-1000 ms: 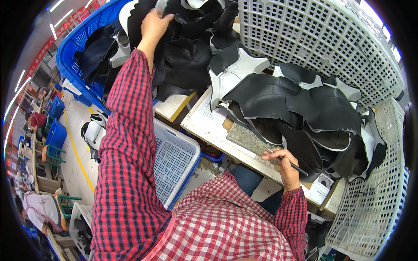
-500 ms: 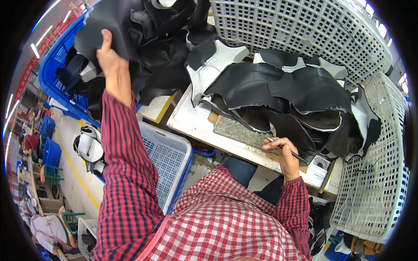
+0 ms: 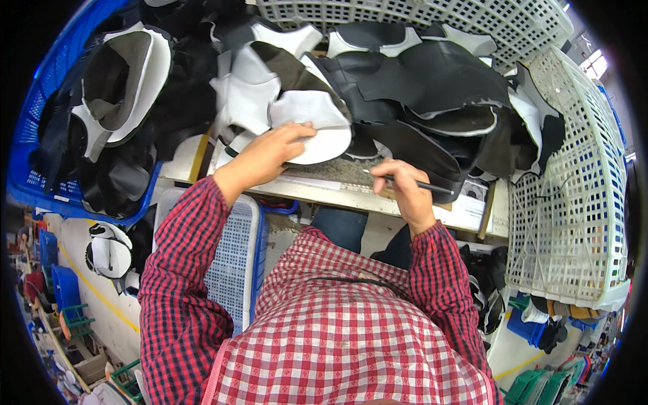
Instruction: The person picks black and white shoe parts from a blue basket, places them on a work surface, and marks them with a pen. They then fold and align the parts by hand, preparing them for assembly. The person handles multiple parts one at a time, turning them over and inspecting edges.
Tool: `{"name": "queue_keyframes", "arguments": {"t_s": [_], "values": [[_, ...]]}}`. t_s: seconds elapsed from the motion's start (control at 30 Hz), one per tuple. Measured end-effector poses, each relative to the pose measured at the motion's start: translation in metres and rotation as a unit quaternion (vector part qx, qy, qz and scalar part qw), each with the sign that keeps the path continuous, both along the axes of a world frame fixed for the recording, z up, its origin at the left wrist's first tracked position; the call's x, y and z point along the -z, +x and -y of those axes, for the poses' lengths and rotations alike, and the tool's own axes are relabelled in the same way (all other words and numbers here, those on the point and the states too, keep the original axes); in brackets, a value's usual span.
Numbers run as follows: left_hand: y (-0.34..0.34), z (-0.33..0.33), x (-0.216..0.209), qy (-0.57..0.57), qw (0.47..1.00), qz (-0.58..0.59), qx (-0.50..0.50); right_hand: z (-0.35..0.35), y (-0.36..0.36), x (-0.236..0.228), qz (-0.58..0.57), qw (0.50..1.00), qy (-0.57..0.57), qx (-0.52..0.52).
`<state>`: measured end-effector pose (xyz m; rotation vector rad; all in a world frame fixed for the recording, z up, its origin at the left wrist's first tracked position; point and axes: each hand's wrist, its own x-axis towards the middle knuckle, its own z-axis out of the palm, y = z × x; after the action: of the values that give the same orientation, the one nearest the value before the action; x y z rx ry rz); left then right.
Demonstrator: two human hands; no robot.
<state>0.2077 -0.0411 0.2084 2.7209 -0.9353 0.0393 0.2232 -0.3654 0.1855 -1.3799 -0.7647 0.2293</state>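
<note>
My left hand (image 3: pixel 266 156) is closed on the near edge of a black-and-white shoe upper (image 3: pixel 312 111), its white and dark brown inner side facing up. The piece is held over the front of the white worktable (image 3: pixel 307 194), above a rough grey slab (image 3: pixel 347 172). My right hand (image 3: pixel 407 191), just right of the slab, grips a slim pen-like tool (image 3: pixel 435 187) with a dark shaft and a pale tip pointing left. Behind it lies a pile of black shoe uppers (image 3: pixel 439 74) with white linings.
A blue crate (image 3: pixel 23 162) heaped with more uppers stands at the left. White lattice baskets rise behind the table and at the right (image 3: pixel 567 223). A pale basket (image 3: pixel 233 270) sits below the table's front edge, left of my legs.
My left hand has come from the blue crate at far left to the table's front, now with a shoe upper's inner side up. My right hand still holds the pen-like tool.
</note>
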Motion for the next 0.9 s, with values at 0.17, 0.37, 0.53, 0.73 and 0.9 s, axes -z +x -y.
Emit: {"name": "queue_keyframes", "arguments": {"t_s": [0.17,0.37,0.53,0.73,0.9], "values": [[-0.005,0.009,0.019,-0.181,0.979,-0.081,-0.038,-0.02,0.008,0.013,-0.08,0.996,-0.046,-0.004],[0.008,0.058,0.062,-0.142,0.966,0.139,-0.166,-0.042,0.033,0.051,-0.074,0.991,-0.074,0.081],[0.009,0.048,0.075,-0.17,0.967,0.102,-0.161,-0.049,0.034,0.062,-0.045,0.987,-0.115,0.105],[0.012,0.043,0.064,-0.152,0.978,0.058,-0.13,-0.056,0.034,0.062,0.064,0.968,-0.184,0.161],[0.012,0.044,0.066,-0.123,0.981,0.062,-0.136,-0.061,0.036,0.068,0.085,0.962,-0.176,0.193]]}}
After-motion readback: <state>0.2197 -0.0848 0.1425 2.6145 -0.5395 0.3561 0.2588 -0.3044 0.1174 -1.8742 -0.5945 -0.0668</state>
